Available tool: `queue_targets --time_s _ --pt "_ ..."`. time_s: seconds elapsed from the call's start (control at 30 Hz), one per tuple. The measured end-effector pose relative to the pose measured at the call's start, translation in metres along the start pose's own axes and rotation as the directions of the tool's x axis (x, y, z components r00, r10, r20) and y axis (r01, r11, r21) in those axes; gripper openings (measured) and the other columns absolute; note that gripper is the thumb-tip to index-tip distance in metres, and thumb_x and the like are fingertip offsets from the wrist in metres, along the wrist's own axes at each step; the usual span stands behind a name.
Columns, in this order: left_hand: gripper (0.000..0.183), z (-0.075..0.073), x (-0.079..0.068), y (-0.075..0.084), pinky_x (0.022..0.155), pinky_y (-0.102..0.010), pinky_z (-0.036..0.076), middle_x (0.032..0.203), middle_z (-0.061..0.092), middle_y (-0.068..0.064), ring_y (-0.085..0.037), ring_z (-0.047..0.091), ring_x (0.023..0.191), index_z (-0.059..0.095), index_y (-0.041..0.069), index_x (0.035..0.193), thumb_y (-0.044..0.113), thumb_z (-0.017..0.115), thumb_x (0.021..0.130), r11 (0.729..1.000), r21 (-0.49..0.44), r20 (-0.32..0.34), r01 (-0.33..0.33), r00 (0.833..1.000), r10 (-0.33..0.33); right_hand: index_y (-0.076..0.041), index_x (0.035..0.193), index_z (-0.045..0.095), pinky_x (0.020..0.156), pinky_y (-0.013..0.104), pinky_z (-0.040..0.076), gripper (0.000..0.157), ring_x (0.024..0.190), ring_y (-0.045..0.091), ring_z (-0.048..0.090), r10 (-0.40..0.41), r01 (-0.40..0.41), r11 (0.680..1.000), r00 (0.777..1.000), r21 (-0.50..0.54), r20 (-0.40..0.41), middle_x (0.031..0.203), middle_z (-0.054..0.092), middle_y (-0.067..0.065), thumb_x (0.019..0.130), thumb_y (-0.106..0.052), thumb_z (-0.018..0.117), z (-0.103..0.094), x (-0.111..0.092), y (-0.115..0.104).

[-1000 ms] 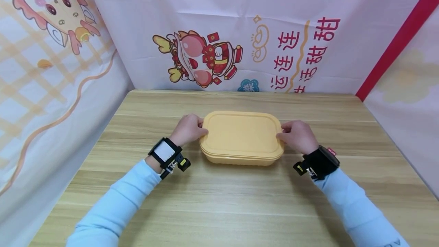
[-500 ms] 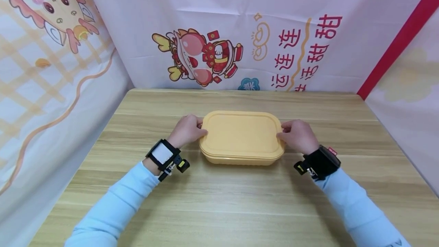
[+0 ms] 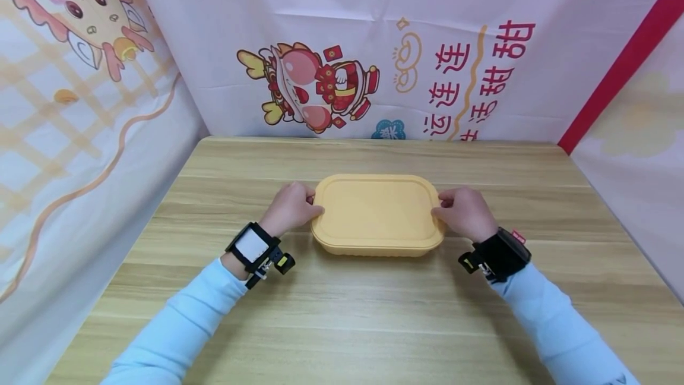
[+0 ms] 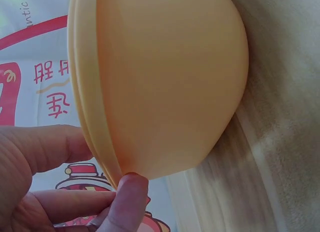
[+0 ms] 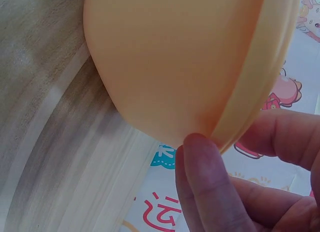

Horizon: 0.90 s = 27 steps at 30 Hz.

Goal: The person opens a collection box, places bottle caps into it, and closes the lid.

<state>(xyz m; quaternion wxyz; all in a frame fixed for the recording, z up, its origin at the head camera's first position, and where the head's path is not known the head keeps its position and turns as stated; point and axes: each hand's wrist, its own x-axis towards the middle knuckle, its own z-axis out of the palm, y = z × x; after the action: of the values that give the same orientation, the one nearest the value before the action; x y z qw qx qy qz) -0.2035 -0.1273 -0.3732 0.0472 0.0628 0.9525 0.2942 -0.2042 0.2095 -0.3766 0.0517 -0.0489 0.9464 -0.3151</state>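
A yellow rectangular food container (image 3: 374,252) with rounded corners stands on the wooden table, its flat matching lid (image 3: 376,211) on top. My left hand (image 3: 290,209) pinches the rim at the left end, thumb above and fingers below. At the right end my right hand (image 3: 466,214) pinches the rim in the same way. In the left wrist view, a fingertip (image 4: 131,184) presses under the rim, against the smooth container wall (image 4: 170,82). The right wrist view has fingers (image 5: 205,162) curled under the rim beside the wall (image 5: 170,62). The container's inside is hidden by the lid.
The wooden table (image 3: 342,314) stretches around the container on all sides. A printed white cloth (image 3: 342,10) hangs along its back edge, with further cloths at left (image 3: 107,135) and right (image 3: 641,195). Each wrist carries a black strapped device.
The lid's front edge has come down, and the line between lid and container at the front has narrowed. Both hands keep their grip on the ends; the left has shifted slightly toward me.
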Motion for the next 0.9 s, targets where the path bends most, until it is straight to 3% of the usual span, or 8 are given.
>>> queue_targets --time_s 0.4,0.57,0.7,0.8,0.9 --pt "0.031 0.004 0.004 -0.008 0.049 -0.024 0.031 0.057 0.046 0.0 -0.014 0.044 0.052 0.056 0.007 0.065 0.022 0.07 0.088 0.999 -0.042 0.038 -0.001 0.999 0.002 0.012 0.123 0.059 0.075 0.035 0.054 0.042 0.092 0.028 0.059 -0.006 0.006 1.0 1.0 0.022 0.005 0.104 0.065 0.021 0.09 -0.013 0.068 0.002 0.003 0.005" --pt "0.022 0.008 0.006 -0.012 0.049 -0.025 0.034 0.063 0.054 -0.003 -0.014 0.046 0.054 0.067 0.008 0.084 0.029 0.068 0.091 0.998 -0.053 0.054 0.013 0.998 -0.01 0.012 0.124 0.057 0.079 0.039 0.054 0.044 0.095 0.03 0.059 -0.024 0.024 1.0 0.999 0.013 0.024 0.108 0.064 0.023 0.093 -0.017 0.065 0.002 0.003 0.009" --pt "0.042 0.008 0.007 -0.015 0.057 -0.027 0.047 0.09 0.067 -0.012 -0.017 0.059 0.068 0.065 0.003 0.117 0.037 0.066 0.092 0.998 -0.062 0.05 0.028 0.998 -0.025 0.011 0.133 0.049 0.086 0.045 0.052 0.054 0.104 0.036 0.057 0.007 -0.007 1.0 0.998 0.015 0.059 0.117 0.06 0.026 0.095 -0.026 0.062 -0.001 0.003 0.013" --pt "0.063 0.006 0.008 -0.016 0.072 -0.035 0.054 0.115 0.064 -0.02 -0.023 0.064 0.088 0.051 -0.004 0.135 0.039 0.066 0.091 0.998 -0.063 0.03 0.014 0.999 -0.012 0.009 0.138 0.043 0.09 0.05 0.05 0.062 0.112 0.039 0.054 0.028 -0.03 0.999 0.997 0.026 0.072 0.124 0.055 0.028 0.096 -0.033 0.06 -0.006 0.002 0.016" --pt "0.07 0.002 0.01 -0.015 0.08 -0.04 0.054 0.128 0.056 -0.022 -0.028 0.061 0.102 0.044 -0.002 0.142 0.04 0.066 0.091 0.998 -0.062 0.019 0.003 1.0 -0.002 0.009 0.139 0.042 0.093 0.052 0.047 0.064 0.114 0.041 0.053 0.011 -0.013 0.999 0.998 0.038 0.063 0.127 0.053 0.029 0.096 -0.036 0.059 -0.012 0.002 0.018"
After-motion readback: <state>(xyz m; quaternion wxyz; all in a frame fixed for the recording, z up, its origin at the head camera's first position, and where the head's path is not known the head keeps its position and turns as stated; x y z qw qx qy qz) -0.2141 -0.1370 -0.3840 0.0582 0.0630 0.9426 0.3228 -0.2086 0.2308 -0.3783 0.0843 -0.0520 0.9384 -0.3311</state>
